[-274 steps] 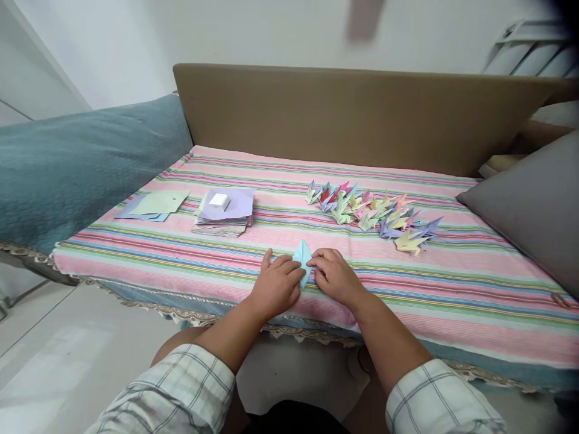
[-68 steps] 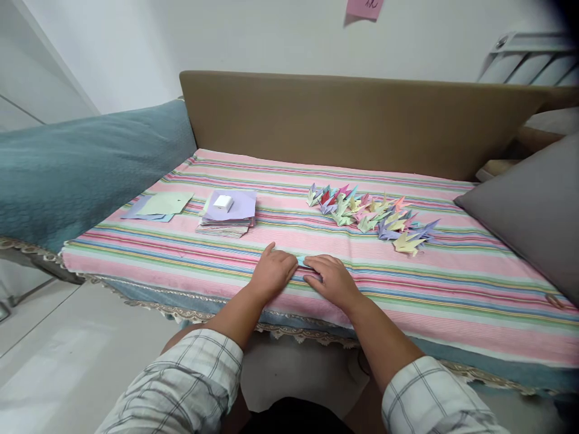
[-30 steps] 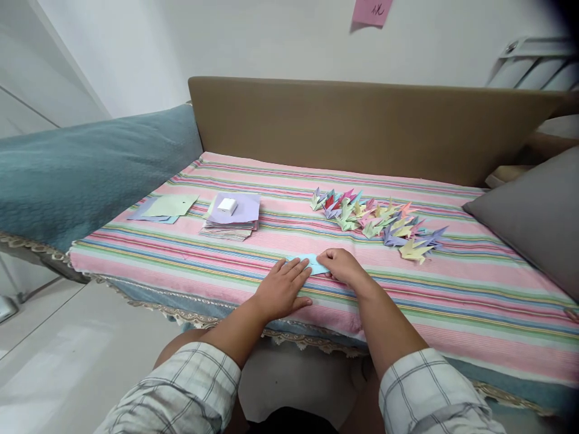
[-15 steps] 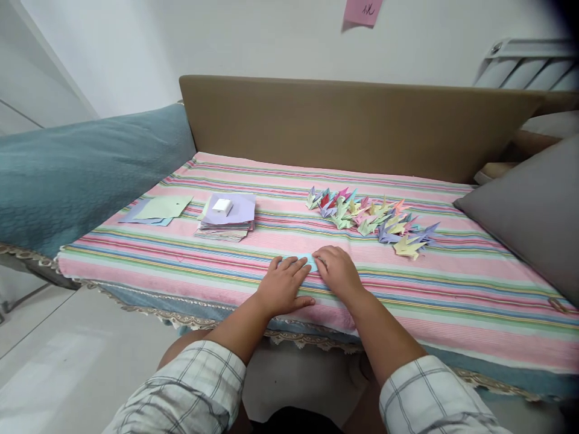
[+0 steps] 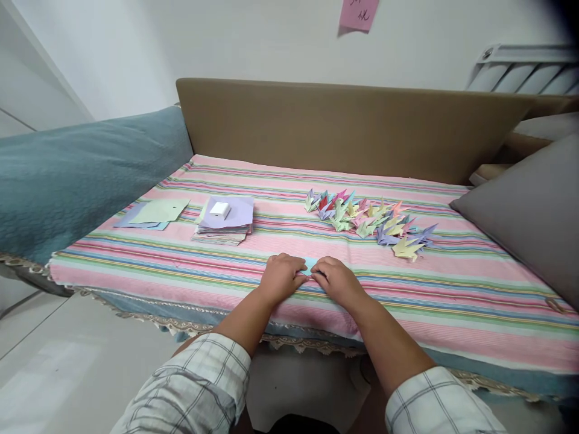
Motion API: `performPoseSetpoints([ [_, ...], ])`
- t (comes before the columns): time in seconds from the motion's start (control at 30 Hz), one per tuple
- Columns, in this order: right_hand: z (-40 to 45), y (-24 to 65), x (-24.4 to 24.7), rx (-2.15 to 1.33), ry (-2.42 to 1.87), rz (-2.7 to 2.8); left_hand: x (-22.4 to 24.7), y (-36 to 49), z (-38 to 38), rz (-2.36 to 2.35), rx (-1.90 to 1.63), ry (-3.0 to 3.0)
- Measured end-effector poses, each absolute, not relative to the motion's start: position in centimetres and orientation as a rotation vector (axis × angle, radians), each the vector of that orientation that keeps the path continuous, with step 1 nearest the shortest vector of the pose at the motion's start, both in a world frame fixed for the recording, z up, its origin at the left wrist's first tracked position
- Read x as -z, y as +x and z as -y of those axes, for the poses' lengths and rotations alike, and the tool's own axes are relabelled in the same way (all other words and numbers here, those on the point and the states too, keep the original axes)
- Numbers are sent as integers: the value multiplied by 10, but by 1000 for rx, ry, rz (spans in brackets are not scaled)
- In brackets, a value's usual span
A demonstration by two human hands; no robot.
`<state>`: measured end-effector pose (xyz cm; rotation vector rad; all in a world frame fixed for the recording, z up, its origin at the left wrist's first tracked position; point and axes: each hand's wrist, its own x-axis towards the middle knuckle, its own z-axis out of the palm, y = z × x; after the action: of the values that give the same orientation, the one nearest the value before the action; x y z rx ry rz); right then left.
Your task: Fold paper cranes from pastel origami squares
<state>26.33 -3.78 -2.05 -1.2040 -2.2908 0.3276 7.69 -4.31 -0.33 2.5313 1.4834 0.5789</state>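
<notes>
A small piece of light blue paper (image 5: 309, 265) lies on the striped cloth, mostly covered by my fingers. My left hand (image 5: 283, 278) pinches its left side, thumb close to the curled fingers. At its right side my right hand (image 5: 335, 280) closes thumb and fingertips on the paper. The exact folds are too small to make out. Beyond my right hand lie several folded paper cranes (image 5: 366, 217) in many colours, grouped in a slanting band.
A stack of paper squares (image 5: 221, 234) with a small white box (image 5: 219, 210) on top stands left of my hands. Loose green and blue sheets (image 5: 163, 210) lie farther left. A grey cushion (image 5: 525, 211) rests at the right, and a brown backrest (image 5: 344, 126) runs behind.
My left hand has gone from lying flat with fingers spread over the blue paper to pinching its left side. My right hand still grips the right side.
</notes>
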Motion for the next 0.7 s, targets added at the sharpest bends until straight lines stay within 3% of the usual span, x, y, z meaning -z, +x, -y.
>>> performPoseSetpoints([
  [0.7, 33, 253, 21, -405, -1411, 2050, 13, 81, 38, -1625, -811, 2343],
])
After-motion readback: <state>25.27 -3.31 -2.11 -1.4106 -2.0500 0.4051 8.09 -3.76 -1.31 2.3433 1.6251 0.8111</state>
